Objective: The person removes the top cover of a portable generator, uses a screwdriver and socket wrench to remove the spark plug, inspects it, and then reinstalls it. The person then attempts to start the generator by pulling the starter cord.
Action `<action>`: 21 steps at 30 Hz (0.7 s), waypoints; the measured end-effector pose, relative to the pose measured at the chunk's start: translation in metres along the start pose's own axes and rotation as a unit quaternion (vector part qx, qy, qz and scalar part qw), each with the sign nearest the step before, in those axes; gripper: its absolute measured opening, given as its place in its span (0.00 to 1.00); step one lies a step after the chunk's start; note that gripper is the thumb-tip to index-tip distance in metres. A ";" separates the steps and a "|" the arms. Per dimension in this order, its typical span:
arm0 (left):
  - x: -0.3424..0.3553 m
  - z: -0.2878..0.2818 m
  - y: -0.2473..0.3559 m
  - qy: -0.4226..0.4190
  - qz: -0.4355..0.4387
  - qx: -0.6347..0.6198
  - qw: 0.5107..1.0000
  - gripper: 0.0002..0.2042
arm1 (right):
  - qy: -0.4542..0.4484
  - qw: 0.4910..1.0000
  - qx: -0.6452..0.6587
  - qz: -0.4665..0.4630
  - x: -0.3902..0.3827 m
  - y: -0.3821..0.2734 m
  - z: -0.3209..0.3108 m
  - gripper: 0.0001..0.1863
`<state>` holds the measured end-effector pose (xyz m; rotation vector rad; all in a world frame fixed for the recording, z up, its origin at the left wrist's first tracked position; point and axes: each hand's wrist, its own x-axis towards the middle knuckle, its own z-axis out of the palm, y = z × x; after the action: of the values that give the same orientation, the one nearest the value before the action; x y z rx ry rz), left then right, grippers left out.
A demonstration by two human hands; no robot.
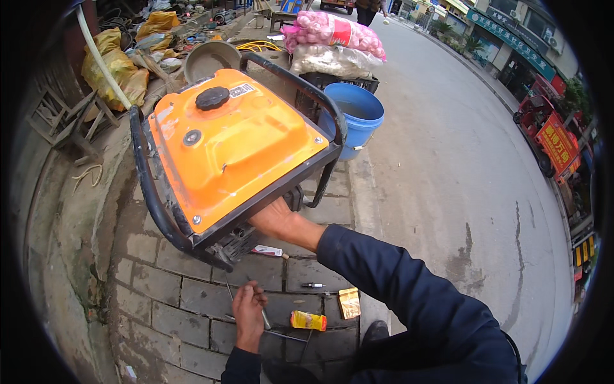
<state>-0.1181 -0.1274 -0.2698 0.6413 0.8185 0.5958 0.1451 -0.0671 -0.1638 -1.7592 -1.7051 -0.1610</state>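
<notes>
A portable generator point(243, 150) with an orange fuel tank and black tubular frame stands on the paving, at an angle. My right hand point(275, 217) reaches in under the near right edge of the tank, its fingers hidden by the machine. Below the generator, my left hand point(248, 307) is closed with curled fingers around a slim rod-like tool point(265, 319), whose pale end sticks out beside the palm. To its right on the bricks lie a spark plug point(313, 285), a yellow packet point(308, 320), a gold box point(349, 303) and a thin metal bar point(288, 336).
A small white-and-red box point(268, 251) lies under the generator's near side. A blue bucket point(355, 118) of liquid stands behind it at right, by pink net sacks point(332, 31). A wooden stool point(73, 125) and yellow bags point(109, 67) are left; the road point(448, 160) runs right.
</notes>
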 end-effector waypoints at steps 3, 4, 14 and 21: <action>0.000 0.000 -0.003 -0.013 0.007 0.001 1.000 0.11 | 0.019 1.000 -0.011 -0.002 0.001 -0.001 0.001 0.19; 0.000 0.000 -0.003 -0.009 0.005 0.001 1.000 0.11 | 0.009 1.000 -0.021 0.006 0.001 -0.002 0.001 0.19; -0.002 0.005 -0.008 -0.006 -0.003 -0.006 1.000 0.11 | 0.106 0.993 -0.047 -0.017 0.005 -0.009 0.007 0.20; -0.002 0.006 -0.009 -0.007 0.000 -0.003 1.000 0.12 | 0.076 0.996 -0.030 0.024 0.007 -0.013 0.007 0.21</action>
<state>-0.1122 -0.1363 -0.2719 0.6394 0.8024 0.5928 0.1315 -0.0588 -0.1606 -1.7822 -1.5632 -0.3186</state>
